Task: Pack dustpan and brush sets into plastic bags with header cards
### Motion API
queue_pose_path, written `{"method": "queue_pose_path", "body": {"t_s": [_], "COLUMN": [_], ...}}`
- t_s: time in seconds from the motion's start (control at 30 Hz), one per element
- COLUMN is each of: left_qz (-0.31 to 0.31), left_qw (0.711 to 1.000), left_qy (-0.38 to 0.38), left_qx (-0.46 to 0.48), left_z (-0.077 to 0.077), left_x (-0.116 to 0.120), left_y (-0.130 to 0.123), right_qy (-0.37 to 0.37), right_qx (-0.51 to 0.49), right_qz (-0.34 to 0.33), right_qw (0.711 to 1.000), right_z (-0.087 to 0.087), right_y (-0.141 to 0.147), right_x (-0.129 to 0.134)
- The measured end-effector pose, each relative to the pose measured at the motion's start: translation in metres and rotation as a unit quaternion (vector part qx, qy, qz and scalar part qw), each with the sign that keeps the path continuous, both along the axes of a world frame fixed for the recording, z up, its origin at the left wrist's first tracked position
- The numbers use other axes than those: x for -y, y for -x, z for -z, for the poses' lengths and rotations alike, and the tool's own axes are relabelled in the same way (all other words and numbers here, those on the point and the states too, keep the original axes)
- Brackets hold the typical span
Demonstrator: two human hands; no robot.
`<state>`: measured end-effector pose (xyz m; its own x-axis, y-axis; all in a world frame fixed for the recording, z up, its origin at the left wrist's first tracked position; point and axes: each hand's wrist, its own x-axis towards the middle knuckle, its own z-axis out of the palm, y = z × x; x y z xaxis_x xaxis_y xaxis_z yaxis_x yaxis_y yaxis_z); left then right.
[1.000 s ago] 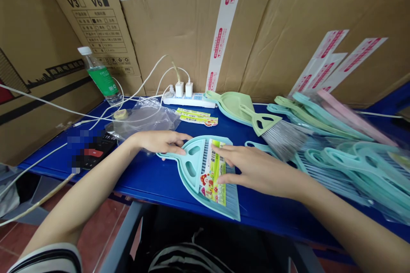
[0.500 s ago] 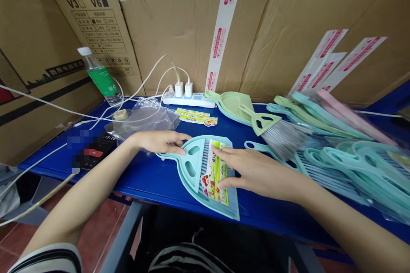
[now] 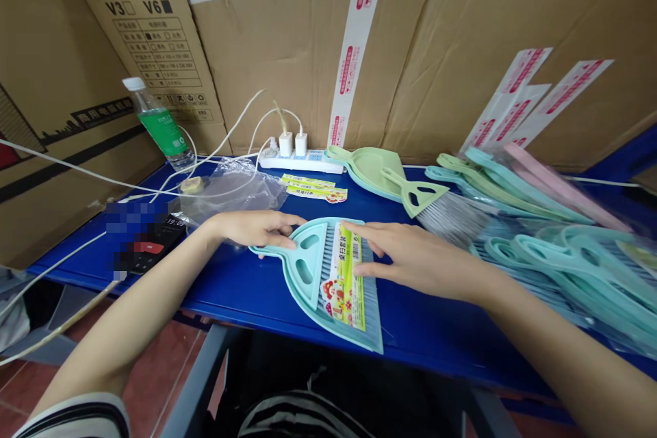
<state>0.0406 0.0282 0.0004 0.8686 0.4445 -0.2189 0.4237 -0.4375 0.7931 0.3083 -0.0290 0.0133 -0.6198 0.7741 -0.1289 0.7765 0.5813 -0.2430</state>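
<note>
A light-blue dustpan (image 3: pixel 293 295) lies on the blue table with a matching hand brush (image 3: pixel 319 236) nested in it. My left hand (image 3: pixel 256 227) is closed around their handles at the left, which its fingers partly hide. Across the grey bristles sits a yellow-green printed label card (image 3: pixel 343 291), upright to my view. My right hand (image 3: pixel 410 256) has its fingers stretched out over the card's upper right side. The index fingertip rests at the card's top edge; whether the other fingers press on it, I cannot tell.
Behind are loose label cards (image 3: pixel 315 190), a crumpled clear bag (image 3: pixel 230 188), a power strip (image 3: pixel 302 161) and a green dustpan (image 3: pixel 372 168) with a green brush (image 3: pixel 423 195). Bagged sets (image 3: pixel 575 267) pile up at right. A phone (image 3: pixel 154 246) and bottle (image 3: pixel 163 126) stand left.
My right hand has shifted slightly up along the label card, uncovering more of its print. My left hand and the dustpan have hardly moved.
</note>
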Motion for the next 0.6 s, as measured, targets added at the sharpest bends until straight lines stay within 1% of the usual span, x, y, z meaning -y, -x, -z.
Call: {"method": "queue_pose_path", "body": {"t_s": [0.13,0.3,0.43,0.5,0.6], "left_qz": [-0.005,-0.01,-0.011,-0.014,-0.017], "left_qw": [1.0,0.999,0.999,0.999,0.999], "left_qy": [0.006,0.018,0.022,0.026,0.034], "left_qx": [-0.02,-0.041,-0.028,-0.017,-0.006], "left_z": [0.0001,0.0013,0.0023,0.0024,0.0019], "left_x": [-0.0007,-0.002,-0.0019,-0.0014,-0.0008], "left_y": [0.0011,0.0021,0.0023,0.0022,0.0014], "right_qy": [-0.002,0.005,0.011,0.002,-0.032], "right_qx": [0.001,0.027,0.027,0.016,-0.001], "right_qz": [-0.022,0.001,-0.018,-0.017,0.005], "right_qw": [1.0,1.0,0.999,1.0,0.999], "right_z": [0.0026,0.0016,0.0011,0.0011,0.0016], "right_y": [0.0008,0.0012,-0.0002,-0.0018,-0.0051], "right_x": [-0.0002,0.0003,-0.001,-0.0019,-0.0041]}}
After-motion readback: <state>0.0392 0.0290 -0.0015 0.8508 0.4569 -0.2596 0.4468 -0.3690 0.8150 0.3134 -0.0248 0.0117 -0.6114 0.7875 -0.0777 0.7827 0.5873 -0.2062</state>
